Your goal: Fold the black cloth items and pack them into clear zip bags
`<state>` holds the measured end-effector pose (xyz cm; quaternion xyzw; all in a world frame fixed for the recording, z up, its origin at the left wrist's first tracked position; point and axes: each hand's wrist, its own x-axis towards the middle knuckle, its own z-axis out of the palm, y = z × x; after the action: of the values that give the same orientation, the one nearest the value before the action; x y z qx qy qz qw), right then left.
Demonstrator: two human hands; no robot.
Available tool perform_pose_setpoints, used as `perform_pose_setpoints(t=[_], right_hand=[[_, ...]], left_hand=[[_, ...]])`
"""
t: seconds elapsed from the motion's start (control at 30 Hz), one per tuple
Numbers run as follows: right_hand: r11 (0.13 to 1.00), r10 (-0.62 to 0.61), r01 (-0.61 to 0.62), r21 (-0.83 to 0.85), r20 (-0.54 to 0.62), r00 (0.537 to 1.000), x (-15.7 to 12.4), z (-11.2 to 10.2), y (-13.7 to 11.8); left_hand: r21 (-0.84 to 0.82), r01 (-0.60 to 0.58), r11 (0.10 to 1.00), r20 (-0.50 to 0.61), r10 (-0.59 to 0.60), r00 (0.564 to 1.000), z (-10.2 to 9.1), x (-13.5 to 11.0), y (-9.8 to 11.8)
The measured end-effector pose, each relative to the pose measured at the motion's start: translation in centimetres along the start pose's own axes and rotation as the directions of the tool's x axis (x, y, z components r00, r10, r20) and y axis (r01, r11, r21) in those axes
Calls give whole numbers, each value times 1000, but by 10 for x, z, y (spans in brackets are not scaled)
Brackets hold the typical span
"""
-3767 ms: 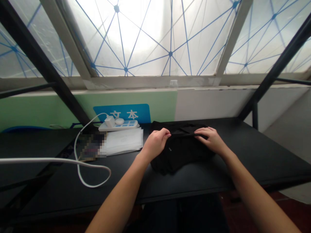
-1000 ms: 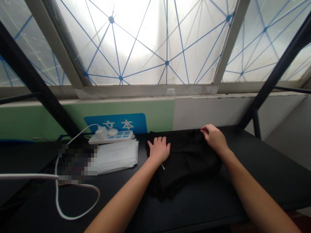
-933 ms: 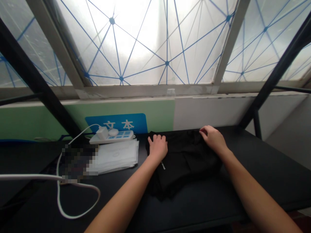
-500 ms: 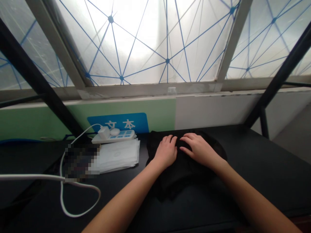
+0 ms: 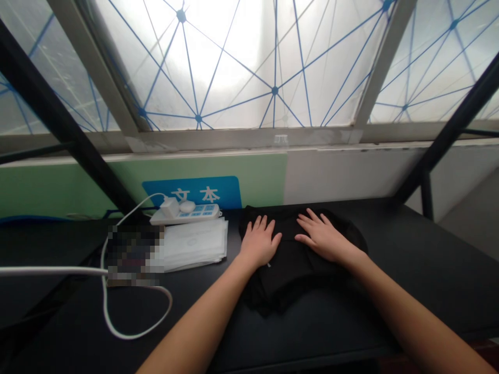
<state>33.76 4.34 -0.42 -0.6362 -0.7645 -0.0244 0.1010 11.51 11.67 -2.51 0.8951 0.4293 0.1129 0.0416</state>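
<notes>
A folded black garment [image 5: 296, 270] lies on the black table [image 5: 409, 270], near its back edge. My left hand [image 5: 259, 241] rests flat on the garment's left part, fingers spread and open. Palm down beside it, my right hand [image 5: 322, 236] lies open on the garment's upper right part, fingers stretched out. Neither hand grips the cloth. A small white tag shows just below my left hand.
A stack of white plastic sleeves [image 5: 195, 244] lies left of the garment. Behind it sits a white power strip [image 5: 185, 213] with a plug, and its white cable [image 5: 136, 322] loops over the table's left side. Black frame bars and a window stand behind.
My right hand has moved in from the garment's far right corner to its middle, folding cloth over. Both hands have since spread flat on the garment.
</notes>
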Motion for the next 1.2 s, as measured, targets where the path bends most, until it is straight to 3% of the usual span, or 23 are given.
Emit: perform_pose_setpoints(t=[0.13, 0.2, 0.27, 0.33, 0.4, 0.47, 0.83, 1.03, 1.2], right_hand=[[985, -170, 166, -38, -227, 959, 1, -15, -13], [974, -222, 224, -23, -259, 940, 1, -17, -18], [976, -212, 217, 5, -185, 960, 2, -11, -20], [987, -151, 153, 38, -45, 987, 3, -1, -17], [994, -100, 95, 62, 68, 993, 5, 9, -11], [994, -84, 76, 80, 108, 991, 6, 16, -6], [992, -65, 58, 115, 62, 996, 4, 18, -1], [981, -96, 94, 169, 6, 995, 0, 18, 0], [961, -146, 138, 239, 17, 989, -4, 6, -11]], left_hand=[[8, -112, 994, -108, 112, 988, -6, -9, 5], [1, -177, 984, -159, 175, 972, -8, -15, 12], [-37, -175, 984, -156, 168, 973, -5, -20, 21], [-78, -134, 988, -84, 128, 988, 0, -24, 30], [-96, -106, 990, -2, 106, 994, 5, -25, 35], [-97, -98, 990, 41, 102, 994, 7, -23, 35], [-140, -102, 985, 102, 117, 988, -2, -14, 16], [-175, -158, 972, 71, 173, 982, -1, -8, 0], [-168, -203, 965, 39, 213, 976, -6, -12, -7]])
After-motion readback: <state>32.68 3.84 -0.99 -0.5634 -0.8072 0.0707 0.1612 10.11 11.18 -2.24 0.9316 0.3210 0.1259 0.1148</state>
